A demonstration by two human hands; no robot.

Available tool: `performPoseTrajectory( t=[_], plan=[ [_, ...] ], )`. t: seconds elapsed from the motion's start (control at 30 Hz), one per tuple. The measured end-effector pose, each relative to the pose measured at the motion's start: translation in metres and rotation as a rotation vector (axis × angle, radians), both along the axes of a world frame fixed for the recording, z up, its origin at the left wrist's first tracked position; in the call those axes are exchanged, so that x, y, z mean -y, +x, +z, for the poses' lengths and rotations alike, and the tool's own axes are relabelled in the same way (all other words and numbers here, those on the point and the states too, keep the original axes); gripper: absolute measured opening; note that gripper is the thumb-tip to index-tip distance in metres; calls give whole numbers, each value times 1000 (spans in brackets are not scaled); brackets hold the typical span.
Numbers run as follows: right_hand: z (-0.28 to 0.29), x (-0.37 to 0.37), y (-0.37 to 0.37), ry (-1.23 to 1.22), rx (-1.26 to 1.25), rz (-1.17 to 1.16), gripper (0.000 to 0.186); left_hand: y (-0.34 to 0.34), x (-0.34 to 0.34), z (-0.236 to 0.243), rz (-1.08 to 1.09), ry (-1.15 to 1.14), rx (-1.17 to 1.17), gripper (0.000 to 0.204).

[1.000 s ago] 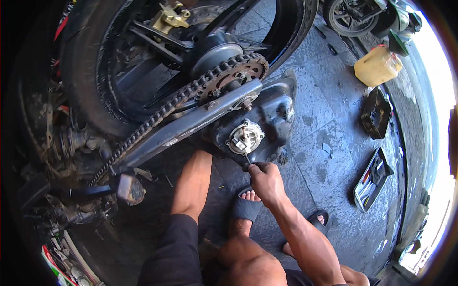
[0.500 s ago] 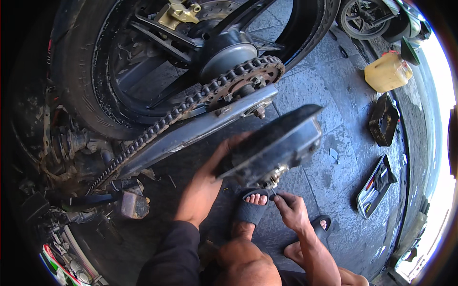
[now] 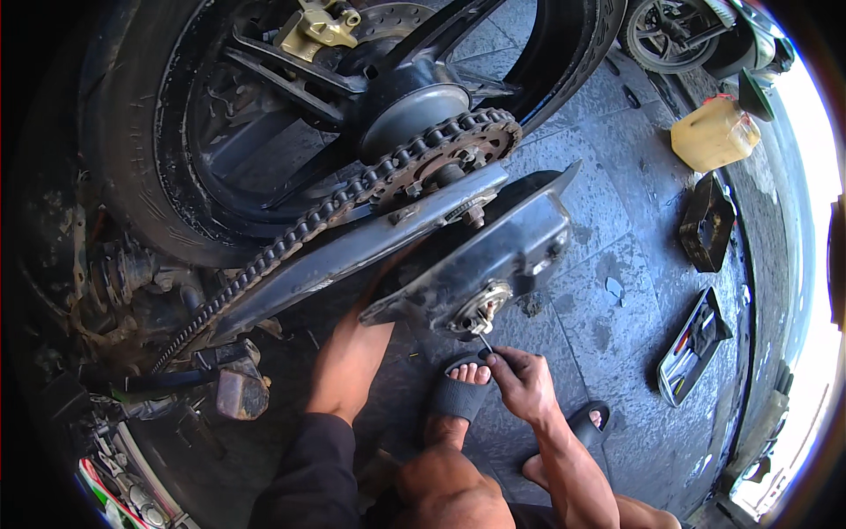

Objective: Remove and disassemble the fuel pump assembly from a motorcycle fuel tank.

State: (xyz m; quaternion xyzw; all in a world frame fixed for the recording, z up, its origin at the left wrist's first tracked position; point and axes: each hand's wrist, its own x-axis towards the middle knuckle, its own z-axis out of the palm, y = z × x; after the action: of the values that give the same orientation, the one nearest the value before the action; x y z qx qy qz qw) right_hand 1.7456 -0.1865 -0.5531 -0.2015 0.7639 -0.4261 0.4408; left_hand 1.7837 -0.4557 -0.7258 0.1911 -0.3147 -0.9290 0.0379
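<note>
Glossy black tank-like shell [image 3: 493,251] tilts just off centre, toward 3 o'clock; round pale-metal fitting [image 3: 481,309] on its lower face. Right hand [image 3: 525,383] pinches a thin metal-shafted tool [image 3: 487,344] at the fitting. Left hand hidden behind shell; grip cannot be told. Grey metal swingarm [image 3: 352,251] close, 10 o'clock; dark tiled floor [image 3: 604,225] stretches toward 3.

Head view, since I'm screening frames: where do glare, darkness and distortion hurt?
Head view: glare bleaches the right rim, where lines bow; the floor tiles show pale sheen; the rear tyre fades into darkness leftward; the black metal tank reads fairly clearly.
</note>
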Motion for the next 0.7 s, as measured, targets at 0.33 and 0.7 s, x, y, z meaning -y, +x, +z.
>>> performPoseTrajectory(
  t=[0.33, 0.7],
  plan=[
    [26, 32, -17, 33, -51, 145, 29, 6, -31, -3, -181, -19, 100, 46],
    [-4, -13, -11, 154, 391, -247, 24, 6, -44, 10, -250, -66, 146, 44]
  ],
)
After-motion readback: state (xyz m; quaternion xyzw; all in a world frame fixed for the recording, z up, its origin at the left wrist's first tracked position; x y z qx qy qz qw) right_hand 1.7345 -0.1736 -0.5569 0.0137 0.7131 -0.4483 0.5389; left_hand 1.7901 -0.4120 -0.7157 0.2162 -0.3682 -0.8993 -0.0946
